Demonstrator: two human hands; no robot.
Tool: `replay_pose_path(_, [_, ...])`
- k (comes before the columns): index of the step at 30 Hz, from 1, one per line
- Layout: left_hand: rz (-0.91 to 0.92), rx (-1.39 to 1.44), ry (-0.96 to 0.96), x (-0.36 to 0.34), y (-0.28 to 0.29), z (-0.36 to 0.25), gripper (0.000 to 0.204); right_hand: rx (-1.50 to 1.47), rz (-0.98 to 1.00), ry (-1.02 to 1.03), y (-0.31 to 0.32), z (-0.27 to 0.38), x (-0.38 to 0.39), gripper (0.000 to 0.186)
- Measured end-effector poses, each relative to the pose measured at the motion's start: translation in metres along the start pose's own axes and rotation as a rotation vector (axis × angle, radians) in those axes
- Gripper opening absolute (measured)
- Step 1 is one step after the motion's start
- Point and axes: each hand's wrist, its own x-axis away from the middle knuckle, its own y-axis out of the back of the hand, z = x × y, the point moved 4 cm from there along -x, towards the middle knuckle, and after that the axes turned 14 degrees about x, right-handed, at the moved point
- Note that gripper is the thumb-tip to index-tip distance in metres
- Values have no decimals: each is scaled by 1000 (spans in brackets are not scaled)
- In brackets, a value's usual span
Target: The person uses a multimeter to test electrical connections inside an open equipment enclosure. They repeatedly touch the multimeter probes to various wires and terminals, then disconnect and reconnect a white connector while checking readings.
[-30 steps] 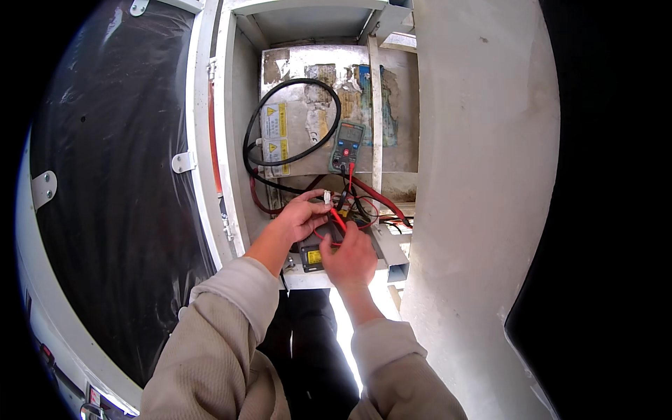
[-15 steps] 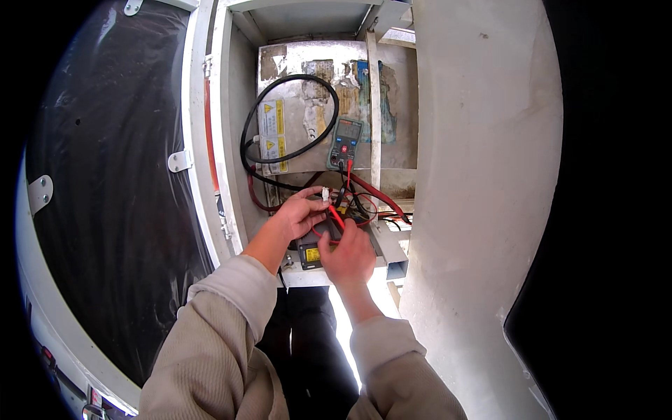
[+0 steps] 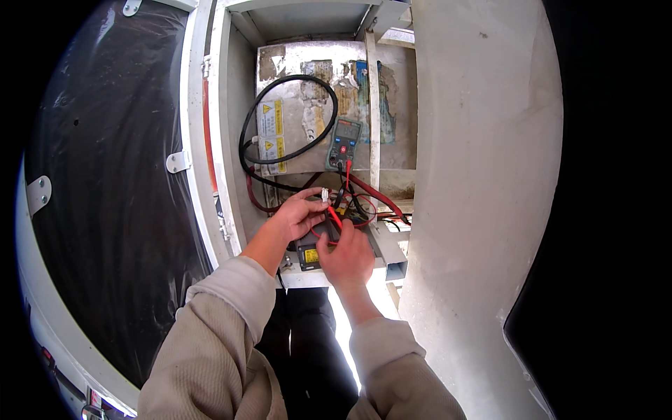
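- Plug (image 3: 325,195), small and white, sits at the fingertips of your left hand (image 3: 297,215), near the middle of the scene; your fingers are mostly closed and pinch it, thumb on the near side.
- Your right hand (image 3: 348,255) is just to the right and nearer to you, fingers curled closed around a red probe (image 3: 335,217) that slants far and left toward the plug. You cannot tell from this view whether its tip touches the plug.
- The meter (image 3: 344,145) rests on the far side of your hands, face up, with a red lead (image 3: 348,173) and a black one at its near end.
- Beneath your hands is a dark box (image 3: 309,245) with a yellow label (image 3: 311,256) on its near left part; thin red and black wires tangle over it.
- A thick red cable (image 3: 378,196) runs off to the right, beyond your right hand.
- At the far side, a black cable (image 3: 301,76) loops over a scuffed metal box (image 3: 294,105), to the left of the meter.
- A door (image 3: 112,161) with black sheeting stands at the left, and a pale panel (image 3: 483,140) at the right.
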Motion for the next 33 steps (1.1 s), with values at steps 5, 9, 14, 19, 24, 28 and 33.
replay_pose_path(5, [-13, -6, -7, -3, 3, 0, 50, -12, -12, -8, -3, -2, 2, 50])
replay_pose_path(9, [-9, -11, -4, -5, 4, 1, 51, -21, -26, -12, -5, -2, 2, 50])
replay_pose_path(14, [-17, -16, -15, -7, 7, 1, 52, -22, 52, -16, -4, -3, 0, 50])
replay_pose_path(19, [-6, -14, -6, 0, 0, 0, 52, -12, 3, -31, -2, -2, 1, 51])
replay_pose_path(24, [-4, 3, 0, -2, 2, 0, 52, -2, -42, 0, -4, -2, 2, 51])
replay_pose_path(28, [2, 15, -4, -6, 5, 2, 51, 4, -86, 0, -4, -2, 2, 51])
replay_pose_path(33, [-3, 15, -8, -6, 6, 2, 50, 11, -80, -1, -4, -3, 2, 50])
